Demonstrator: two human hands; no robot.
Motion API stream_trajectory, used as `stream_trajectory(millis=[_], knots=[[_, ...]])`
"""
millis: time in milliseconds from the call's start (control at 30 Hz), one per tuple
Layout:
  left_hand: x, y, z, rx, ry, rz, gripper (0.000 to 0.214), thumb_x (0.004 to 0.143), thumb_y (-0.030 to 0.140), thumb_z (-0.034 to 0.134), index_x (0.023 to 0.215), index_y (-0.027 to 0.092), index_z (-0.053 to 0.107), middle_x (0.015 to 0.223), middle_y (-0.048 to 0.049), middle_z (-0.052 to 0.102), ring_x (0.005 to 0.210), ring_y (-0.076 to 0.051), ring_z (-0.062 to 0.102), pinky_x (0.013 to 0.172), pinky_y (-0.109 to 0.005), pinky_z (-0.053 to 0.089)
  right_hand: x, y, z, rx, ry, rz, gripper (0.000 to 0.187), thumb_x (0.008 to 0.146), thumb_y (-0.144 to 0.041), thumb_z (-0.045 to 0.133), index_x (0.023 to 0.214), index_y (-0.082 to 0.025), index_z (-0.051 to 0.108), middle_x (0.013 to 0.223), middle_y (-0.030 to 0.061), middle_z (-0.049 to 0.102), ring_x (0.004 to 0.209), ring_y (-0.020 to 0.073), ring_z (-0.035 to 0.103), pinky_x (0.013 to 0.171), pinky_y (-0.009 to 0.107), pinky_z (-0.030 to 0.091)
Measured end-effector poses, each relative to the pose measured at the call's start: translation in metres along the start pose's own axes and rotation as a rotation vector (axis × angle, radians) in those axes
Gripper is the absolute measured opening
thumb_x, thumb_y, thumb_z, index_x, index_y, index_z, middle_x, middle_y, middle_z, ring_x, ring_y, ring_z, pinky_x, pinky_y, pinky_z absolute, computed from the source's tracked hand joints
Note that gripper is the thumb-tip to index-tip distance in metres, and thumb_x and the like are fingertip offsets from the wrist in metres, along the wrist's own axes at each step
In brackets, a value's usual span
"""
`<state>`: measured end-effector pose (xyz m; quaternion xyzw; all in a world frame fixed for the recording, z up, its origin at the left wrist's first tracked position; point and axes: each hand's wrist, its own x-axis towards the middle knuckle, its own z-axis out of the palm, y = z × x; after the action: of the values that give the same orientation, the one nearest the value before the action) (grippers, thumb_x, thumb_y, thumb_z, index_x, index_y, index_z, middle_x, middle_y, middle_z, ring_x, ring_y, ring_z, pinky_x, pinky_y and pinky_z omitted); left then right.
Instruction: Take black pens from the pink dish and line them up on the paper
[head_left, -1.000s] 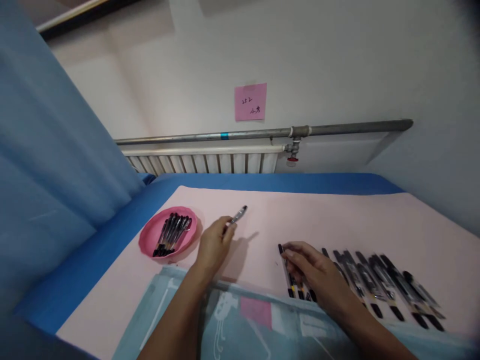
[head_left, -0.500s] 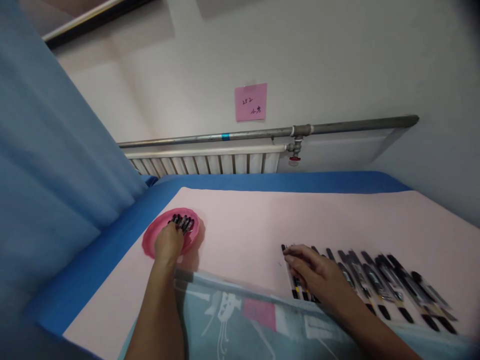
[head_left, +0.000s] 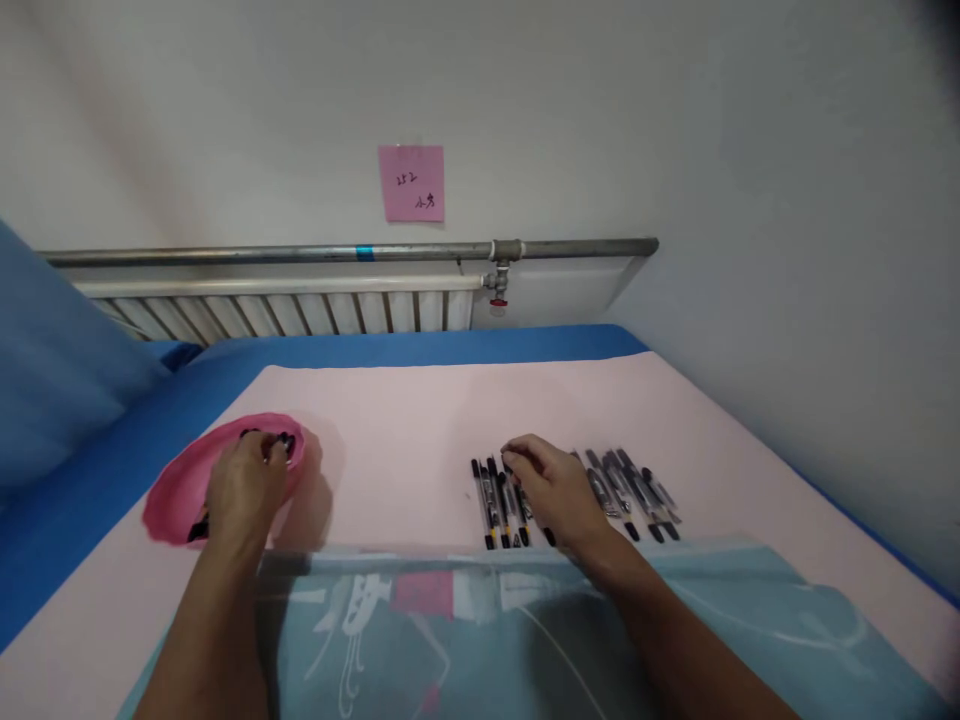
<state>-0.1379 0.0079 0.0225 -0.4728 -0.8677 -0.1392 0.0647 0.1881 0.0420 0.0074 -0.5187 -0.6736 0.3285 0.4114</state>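
My left hand (head_left: pixel 241 487) lies over the pink dish (head_left: pixel 174 484) on the left of the pink sheet, its fingers curled down onto the black pens (head_left: pixel 279 440) in the dish; most of those pens are hidden under it. My right hand (head_left: pixel 551 486) rests with bent fingers on a row of black pens (head_left: pixel 495 495) laid side by side on the sheet. More pens of that row (head_left: pixel 637 487) show to its right.
The pink sheet (head_left: pixel 420 420) covers a blue table (head_left: pixel 420 346) against a white wall with a radiator (head_left: pixel 300 312), a grey pipe and a pink note (head_left: pixel 411 182). A pale blue printed cloth (head_left: pixel 487 630) lies along the near edge. Blue curtain (head_left: pixel 45 370) at left.
My left hand carried a pen from the middle of the sheet to the pink dish and now rests on the pens there. The view has swung to the right. My right hand stays on the row.
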Motion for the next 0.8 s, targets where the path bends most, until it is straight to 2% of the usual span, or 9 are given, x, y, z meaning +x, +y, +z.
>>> stream_trajectory(millis=[100,200,300,367,433,533,800], knots=[[-0.022,0.036,0.005,-0.208,0.046,0.158,0.024,0.081,0.028,0.04,0.088,0.015,0.06,0.084,-0.0078,0.064,0.077,-0.021,0.057,0.068,-0.029,0.042,-0.001,0.001,0.001,-0.149,-0.024,-0.108,0.014,0.077,-0.023,0.048,0.075,-0.021,0.061,0.074,0.0021,0.063,0.071,0.016,0.056,0.066,0.028,0.04],[-0.053,0.077,0.019,-0.423,-0.092,0.386,0.023,0.082,0.027,0.041,0.09,0.015,0.058,0.084,-0.0066,0.062,0.076,-0.018,0.056,0.069,-0.027,0.042,0.0,0.004,0.003,-0.22,-0.044,-0.158,0.015,0.079,-0.021,0.046,0.078,-0.02,0.061,0.079,0.0031,0.064,0.075,0.016,0.057,0.069,0.028,0.04],[-0.083,0.111,0.03,-0.514,-0.223,0.654,0.021,0.083,0.026,0.041,0.092,0.016,0.057,0.083,-0.006,0.06,0.081,-0.018,0.053,0.074,-0.029,0.041,0.001,0.008,0.003,-0.242,-0.041,-0.166,0.015,0.079,-0.02,0.046,0.079,-0.02,0.061,0.079,0.0035,0.064,0.076,0.0161,0.057,0.069,0.028,0.04],[-0.098,0.126,0.034,-0.529,-0.295,0.771,0.019,0.082,0.026,0.043,0.094,0.017,0.056,0.087,-0.0061,0.059,0.085,-0.019,0.051,0.076,-0.03,0.04,0.002,0.009,0.004,-0.255,-0.048,-0.165,0.015,0.079,-0.02,0.046,0.079,-0.02,0.06,0.079,0.0035,0.064,0.076,0.0164,0.056,0.069,0.028,0.04],[-0.106,0.136,0.036,-0.511,-0.378,0.801,0.022,0.078,0.028,0.049,0.096,0.018,0.055,0.091,-0.0072,0.058,0.087,-0.021,0.051,0.077,-0.032,0.04,0.002,0.01,0.005,-0.272,-0.067,-0.167,0.014,0.08,-0.019,0.045,0.079,-0.02,0.06,0.08,0.0032,0.063,0.076,0.0162,0.056,0.069,0.028,0.04],[-0.109,0.143,0.038,-0.448,-0.462,0.76,0.029,0.074,0.031,0.055,0.099,0.017,0.054,0.091,-0.009,0.057,0.088,-0.023,0.052,0.077,-0.033,0.04,0.001,0.01,0.007,-0.313,-0.096,-0.183,0.014,0.08,-0.018,0.045,0.079,-0.02,0.059,0.08,0.0031,0.062,0.077,0.0156,0.055,0.07,0.027,0.04],[-0.101,0.134,0.038,-0.223,-0.461,0.66,0.018,0.077,0.018,0.042,0.091,0.015,0.054,0.089,-0.0098,0.057,0.081,-0.021,0.054,0.068,-0.03,0.038,0.0,0.01,0.006,-0.539,-0.207,-0.268,0.02,0.075,-0.005,0.045,0.082,-0.015,0.061,0.084,0.0064,0.059,0.083,0.0166,0.052,0.075,0.027,0.038]])
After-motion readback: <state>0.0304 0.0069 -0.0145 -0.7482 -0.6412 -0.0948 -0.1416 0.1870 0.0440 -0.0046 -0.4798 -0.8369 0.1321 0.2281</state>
